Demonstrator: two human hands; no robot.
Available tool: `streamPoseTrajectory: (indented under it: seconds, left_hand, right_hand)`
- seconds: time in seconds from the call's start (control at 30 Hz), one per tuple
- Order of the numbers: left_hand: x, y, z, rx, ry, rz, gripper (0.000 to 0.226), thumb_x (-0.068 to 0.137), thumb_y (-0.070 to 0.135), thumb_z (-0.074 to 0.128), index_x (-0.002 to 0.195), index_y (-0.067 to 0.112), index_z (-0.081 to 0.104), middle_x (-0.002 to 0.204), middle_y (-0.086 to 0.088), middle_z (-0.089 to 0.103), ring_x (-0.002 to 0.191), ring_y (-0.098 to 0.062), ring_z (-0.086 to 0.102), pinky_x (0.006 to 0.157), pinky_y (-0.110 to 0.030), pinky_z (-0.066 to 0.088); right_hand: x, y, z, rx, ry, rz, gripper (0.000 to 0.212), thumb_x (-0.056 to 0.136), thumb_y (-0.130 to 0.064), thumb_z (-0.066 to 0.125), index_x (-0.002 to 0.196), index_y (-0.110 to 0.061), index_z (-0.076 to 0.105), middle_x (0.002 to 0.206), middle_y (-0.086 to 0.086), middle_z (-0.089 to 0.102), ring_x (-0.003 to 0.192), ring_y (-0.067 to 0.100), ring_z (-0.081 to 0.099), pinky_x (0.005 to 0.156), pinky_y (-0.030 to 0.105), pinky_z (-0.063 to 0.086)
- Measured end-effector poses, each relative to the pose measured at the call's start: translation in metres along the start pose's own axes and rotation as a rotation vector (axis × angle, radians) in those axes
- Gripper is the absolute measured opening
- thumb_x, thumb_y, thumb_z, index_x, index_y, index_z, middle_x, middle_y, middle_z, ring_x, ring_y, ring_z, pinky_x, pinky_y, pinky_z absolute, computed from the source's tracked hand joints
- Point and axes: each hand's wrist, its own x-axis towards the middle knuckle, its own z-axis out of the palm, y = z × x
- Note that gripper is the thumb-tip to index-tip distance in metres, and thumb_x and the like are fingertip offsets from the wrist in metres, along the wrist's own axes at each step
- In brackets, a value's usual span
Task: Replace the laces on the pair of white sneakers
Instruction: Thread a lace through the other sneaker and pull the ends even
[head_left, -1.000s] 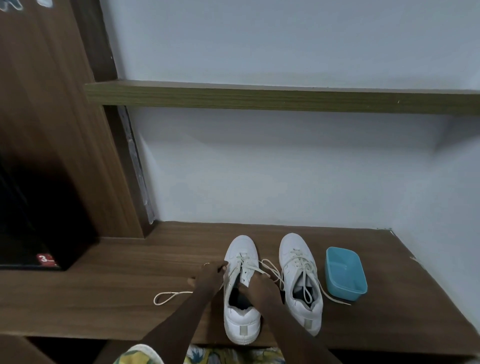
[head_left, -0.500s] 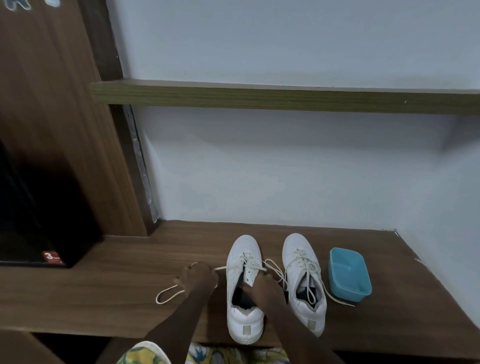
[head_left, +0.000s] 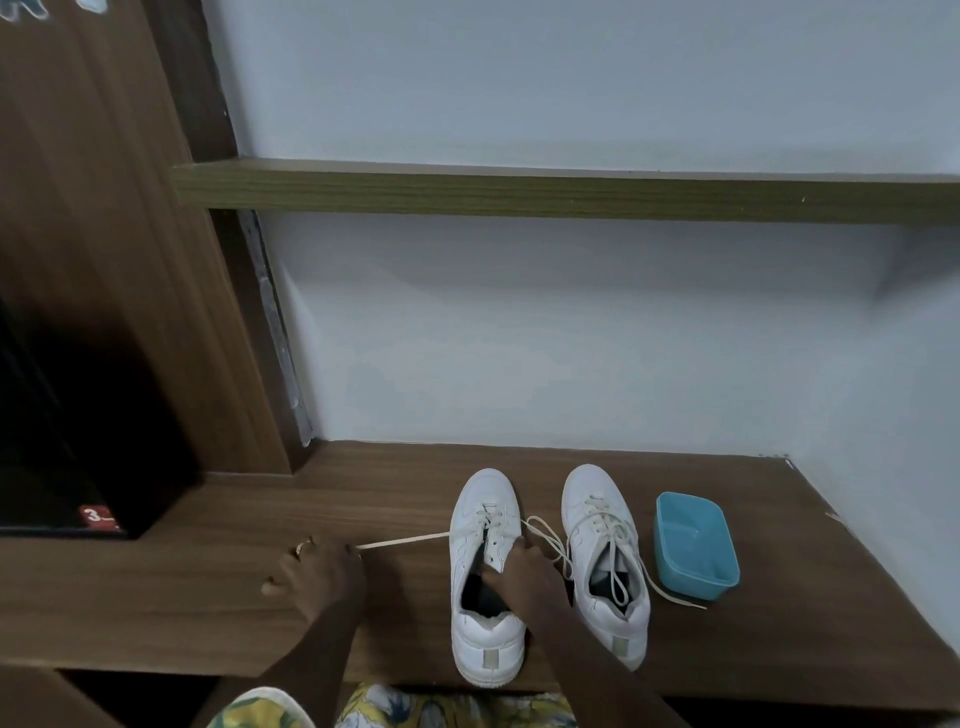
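Two white sneakers stand side by side on the wooden bench (head_left: 218, 613), toes toward the wall. My left hand (head_left: 319, 577) grips the cream lace (head_left: 402, 542) of the left sneaker (head_left: 485, 582) and holds it stretched taut out to the left. My right hand (head_left: 522, 571) holds the left sneaker at its tongue and opening. The right sneaker (head_left: 605, 561) is laced, with loose lace ends trailing over the bench on both sides.
A blue plastic tub (head_left: 696, 545) sits just right of the right sneaker. A wooden shelf (head_left: 519, 195) runs along the white wall above. A tall wooden cabinet (head_left: 104, 260) with a dark recess stands at the left.
My left hand has moved left, away from the sneaker, drawing the lace out until it is taut. My right hand has stayed on the left sneaker.
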Motion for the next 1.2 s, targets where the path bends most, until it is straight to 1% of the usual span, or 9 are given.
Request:
streamPoseTrajectory:
  seconds: [0.13, 0.27, 0.37, 0.5, 0.67, 0.87, 1.0, 1.13, 1.2]
  left_hand:
    - [-0.010, 0.018, 0.003, 0.037, -0.162, -0.091, 0.034, 0.087, 0.031, 0.051, 0.115, 0.015, 0.060, 0.126, -0.007, 0.055, 0.122, -0.030, 0.040, 0.106, -0.044, 0.025]
    - [-0.016, 0.043, 0.011, 0.066, -0.253, 0.184, 0.028, 0.090, 0.033, 0.043, 0.111, 0.030, 0.062, 0.122, 0.003, 0.060, 0.123, -0.022, 0.043, 0.104, -0.043, 0.025]
    - [-0.022, 0.060, 0.020, -0.009, -0.407, 0.410, 0.031, 0.095, 0.032, 0.041, 0.118, 0.029, 0.062, 0.125, 0.002, 0.062, 0.121, -0.022, 0.047, 0.103, -0.036, 0.032]
    - [-0.034, 0.081, 0.020, -0.058, -0.480, 0.504, 0.025, 0.097, 0.032, 0.042, 0.112, 0.028, 0.061, 0.120, 0.005, 0.062, 0.122, -0.020, 0.043, 0.099, -0.037, 0.025]
    - [-0.034, 0.088, 0.023, -0.060, -0.537, 0.526, 0.022, 0.097, 0.019, 0.043, 0.114, 0.014, 0.056, 0.119, -0.003, 0.063, 0.114, -0.021, 0.054, 0.096, -0.030, 0.032]
    - [-0.036, 0.094, 0.026, -0.058, -0.476, 0.400, 0.025, 0.095, 0.018, 0.043, 0.113, 0.008, 0.058, 0.118, -0.007, 0.062, 0.114, -0.024, 0.054, 0.094, -0.031, 0.038]
    - [-0.041, 0.095, 0.033, -0.041, -0.416, 0.374, 0.029, 0.098, 0.020, 0.039, 0.117, 0.004, 0.053, 0.121, -0.011, 0.060, 0.115, -0.025, 0.053, 0.092, -0.028, 0.038]
    - [-0.038, 0.097, 0.034, -0.107, -0.432, 0.303, 0.027, 0.096, 0.017, 0.044, 0.115, 0.000, 0.054, 0.119, -0.014, 0.060, 0.112, -0.027, 0.056, 0.088, -0.029, 0.041]
    - [-0.037, 0.097, 0.033, -0.101, -0.438, 0.301, 0.029, 0.096, 0.018, 0.045, 0.116, 0.000, 0.055, 0.120, -0.014, 0.060, 0.113, -0.027, 0.056, 0.089, -0.028, 0.041]
  right_hand:
    - [0.000, -0.001, -0.001, 0.009, -0.016, 0.008, 0.072, 0.089, -0.051, 0.052, 0.136, 0.000, 0.034, 0.128, 0.012, 0.054, 0.115, 0.026, 0.057, 0.086, 0.032, 0.048]
    - [-0.001, -0.002, -0.002, 0.030, -0.011, 0.000, 0.072, 0.089, -0.051, 0.052, 0.136, 0.001, 0.034, 0.126, 0.013, 0.055, 0.113, 0.026, 0.058, 0.086, 0.031, 0.048]
    - [-0.001, -0.001, -0.003, 0.038, -0.024, -0.004, 0.072, 0.090, -0.050, 0.053, 0.137, 0.001, 0.033, 0.128, 0.013, 0.054, 0.114, 0.026, 0.057, 0.086, 0.031, 0.048]
    - [-0.001, -0.002, -0.003, 0.040, -0.026, -0.013, 0.073, 0.091, -0.049, 0.052, 0.139, 0.002, 0.031, 0.130, 0.013, 0.054, 0.116, 0.025, 0.056, 0.088, 0.029, 0.047]
    - [0.000, -0.002, -0.004, 0.038, -0.043, 0.001, 0.076, 0.092, -0.048, 0.051, 0.143, 0.001, 0.024, 0.134, 0.013, 0.050, 0.121, 0.024, 0.053, 0.091, 0.027, 0.045]
    - [0.002, -0.005, -0.005, 0.110, -0.088, 0.055, 0.069, 0.094, -0.032, 0.052, 0.143, 0.006, 0.021, 0.136, 0.016, 0.047, 0.119, 0.024, 0.055, 0.090, 0.026, 0.046]
    - [0.001, -0.003, -0.005, 0.126, -0.080, 0.066, 0.054, 0.095, -0.032, 0.051, 0.133, 0.002, 0.037, 0.132, 0.014, 0.050, 0.116, 0.023, 0.056, 0.088, 0.025, 0.046]
    - [0.002, 0.001, 0.000, 0.146, -0.089, 0.084, 0.046, 0.091, -0.038, 0.054, 0.116, 0.000, 0.057, 0.119, 0.013, 0.058, 0.084, 0.016, 0.049, 0.070, 0.024, 0.039]
    - [0.004, 0.002, 0.002, 0.151, -0.076, 0.097, 0.045, 0.089, -0.039, 0.056, 0.113, -0.001, 0.059, 0.116, 0.012, 0.060, 0.081, 0.016, 0.046, 0.069, 0.024, 0.038]
